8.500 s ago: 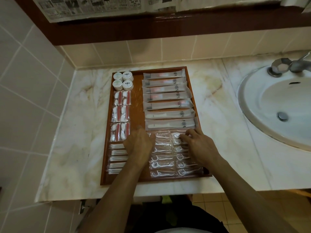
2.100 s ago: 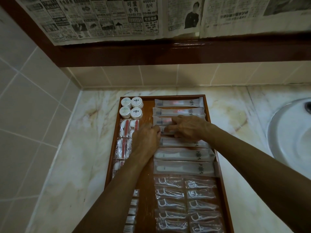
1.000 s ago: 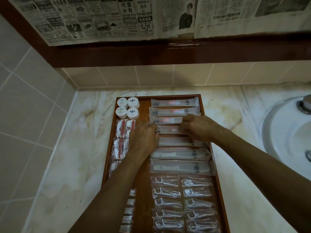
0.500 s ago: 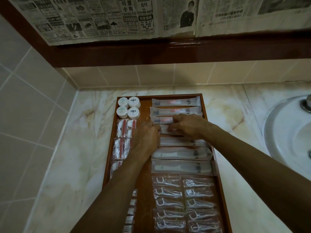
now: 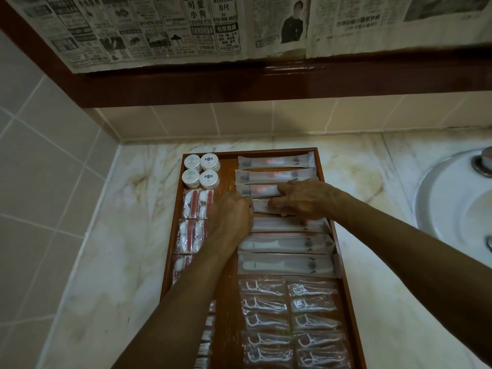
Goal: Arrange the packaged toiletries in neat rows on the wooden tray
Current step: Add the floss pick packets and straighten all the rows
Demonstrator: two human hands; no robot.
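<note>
Hands had left floss [image 5: 290, 320] for fourth sachet [image 5: 261, 206] down the tray [image 5: 228, 169]. Left hand [image 5: 231, 222] curled at its end, grip unclear; right hand [image 5: 303, 199] pressed flat. Light, slippery film, we judged; hold ends.

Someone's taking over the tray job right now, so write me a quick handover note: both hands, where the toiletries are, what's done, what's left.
Left hand: fingertips at the left end of the fourth long packet; its grip is hidden behind the hand.
Right hand: fingers stretched flat over that packet and the one above.
Wooden tray: long packets down the right column, floss packets in two columns below them, round jars and cotton packets down the left.
Done: everything visible lies in rows.
Left: probably just lining the fourth packet up with its neighbours.
</note>
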